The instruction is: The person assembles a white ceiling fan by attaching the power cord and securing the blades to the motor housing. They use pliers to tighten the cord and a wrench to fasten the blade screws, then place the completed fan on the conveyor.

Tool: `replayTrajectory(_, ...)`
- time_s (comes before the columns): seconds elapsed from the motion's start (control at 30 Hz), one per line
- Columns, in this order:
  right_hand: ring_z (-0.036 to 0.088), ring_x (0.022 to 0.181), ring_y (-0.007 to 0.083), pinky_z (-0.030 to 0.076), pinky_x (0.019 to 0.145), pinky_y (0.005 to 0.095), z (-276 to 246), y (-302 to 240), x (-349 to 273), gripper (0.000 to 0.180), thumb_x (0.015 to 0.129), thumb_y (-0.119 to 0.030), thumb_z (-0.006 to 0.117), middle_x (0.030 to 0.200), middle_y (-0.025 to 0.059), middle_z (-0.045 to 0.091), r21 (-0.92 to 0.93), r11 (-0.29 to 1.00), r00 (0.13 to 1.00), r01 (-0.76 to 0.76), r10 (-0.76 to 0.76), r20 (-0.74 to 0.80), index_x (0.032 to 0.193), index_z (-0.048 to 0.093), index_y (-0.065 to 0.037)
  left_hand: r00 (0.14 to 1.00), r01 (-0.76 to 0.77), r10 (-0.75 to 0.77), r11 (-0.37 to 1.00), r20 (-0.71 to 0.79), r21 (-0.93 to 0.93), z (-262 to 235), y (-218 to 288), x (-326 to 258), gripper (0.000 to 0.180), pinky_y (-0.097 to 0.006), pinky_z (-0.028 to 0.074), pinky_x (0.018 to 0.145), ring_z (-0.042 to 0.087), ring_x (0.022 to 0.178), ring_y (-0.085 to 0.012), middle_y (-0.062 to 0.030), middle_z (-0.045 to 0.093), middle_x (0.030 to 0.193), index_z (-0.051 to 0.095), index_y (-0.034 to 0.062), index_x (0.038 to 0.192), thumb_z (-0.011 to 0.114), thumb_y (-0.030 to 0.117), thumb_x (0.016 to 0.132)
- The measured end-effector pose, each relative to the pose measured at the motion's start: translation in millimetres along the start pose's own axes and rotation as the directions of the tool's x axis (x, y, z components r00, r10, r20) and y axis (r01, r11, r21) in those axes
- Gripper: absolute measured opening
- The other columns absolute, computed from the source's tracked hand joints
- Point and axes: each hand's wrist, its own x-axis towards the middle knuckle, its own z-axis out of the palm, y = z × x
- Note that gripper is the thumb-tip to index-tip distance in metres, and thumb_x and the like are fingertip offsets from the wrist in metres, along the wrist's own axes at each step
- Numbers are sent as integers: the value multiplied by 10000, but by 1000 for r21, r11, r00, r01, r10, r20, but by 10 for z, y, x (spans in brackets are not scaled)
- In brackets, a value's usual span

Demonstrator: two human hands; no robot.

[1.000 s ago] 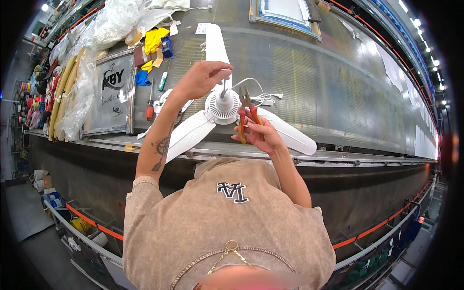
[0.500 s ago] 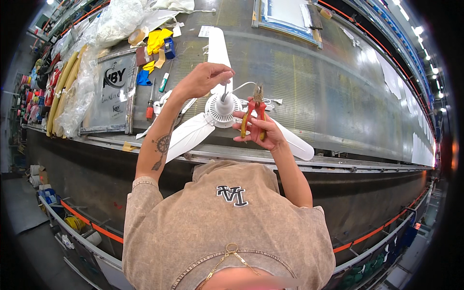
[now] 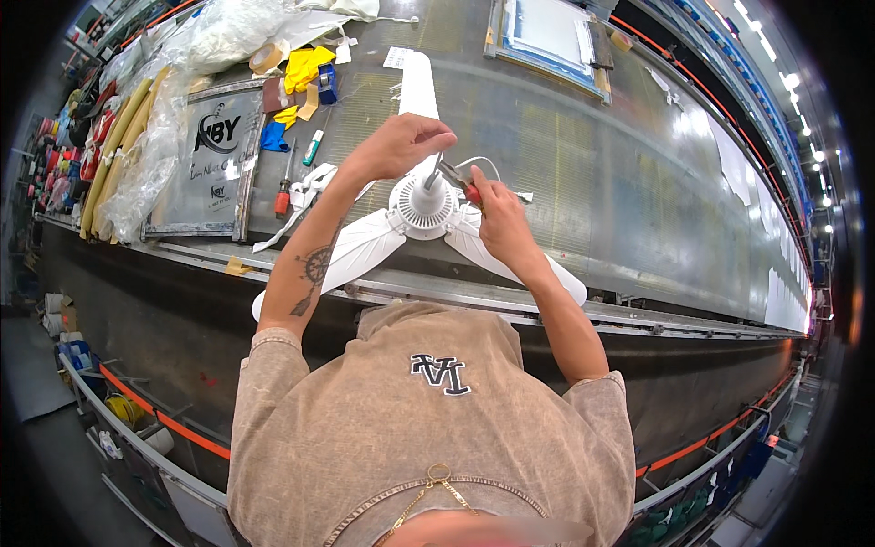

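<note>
A white three-bladed fan (image 3: 425,208) lies on the long table in front of me, with a thin grey metal piece rising from its hub. Above the hub, my left hand (image 3: 401,146) has thumb and fingers pinched together; whatever is between the fingertips is too small to make out. My right hand (image 3: 504,223) is closed around the red-handled pliers (image 3: 453,173), mostly hiding the handles. The jaws point left and reach the grey piece just under my left fingertips; I cannot tell whether they grip it. A white cord (image 3: 485,160) curves behind the pliers.
Left of the fan lie a red-handled screwdriver (image 3: 283,196), a white-and-green marker (image 3: 313,147), white strips (image 3: 305,198) and a printing frame (image 3: 244,196). Yellow cloth (image 3: 305,68) and a blue tape dispenser (image 3: 326,84) sit farther back. Another frame (image 3: 551,41) rests at the far side.
The pliers went from upright in my loosely opened right hand to pointing left at the grey piece, with that hand now closed around them. My left hand stays pinched above the hub.
</note>
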Motion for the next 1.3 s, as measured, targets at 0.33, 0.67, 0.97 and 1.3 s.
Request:
replayTrajectory(0.33,504,1314,471,396,996,825,-43,-224,48,702,941,5,591,1384,156,538,-445,893,998,-61,41,-55,1588,388,-176,997,-68,71,994,-28,86,-15,68,-21,381,-381,529,767,675,805,-253,-155,750,906,756,20,1151,653,365,1027)
replayTrajectory(0.67,526,1299,451,408,991,818,13,-216,62,691,947,-10,595,1365,146,554,-463,883,998,-70,59,-38,1588,396,-173,995,-89,92,994,-44,60,-22,11,-43,418,-367,525,715,665,749,-229,-132,750,853,778,18,1125,658,405,1021)
replayTrajectory(0.97,534,1281,457,407,995,819,9,-231,43,674,954,-41,624,1351,143,559,-460,885,997,-73,59,-46,1582,410,-159,991,-116,117,993,-71,21,25,-88,9,430,-371,508,666,641,696,-209,-111,706,752,778,22,1102,658,426,1017)
replayTrajectory(1.3,554,1254,428,417,983,821,20,-246,29,655,962,-45,617,1343,137,557,-465,883,998,-66,54,-40,1578,418,-148,1000,-26,27,998,-7,61,-11,-22,4,396,-369,547,765,698,811,-204,-134,769,922,765,42,1187,669,386,1016)
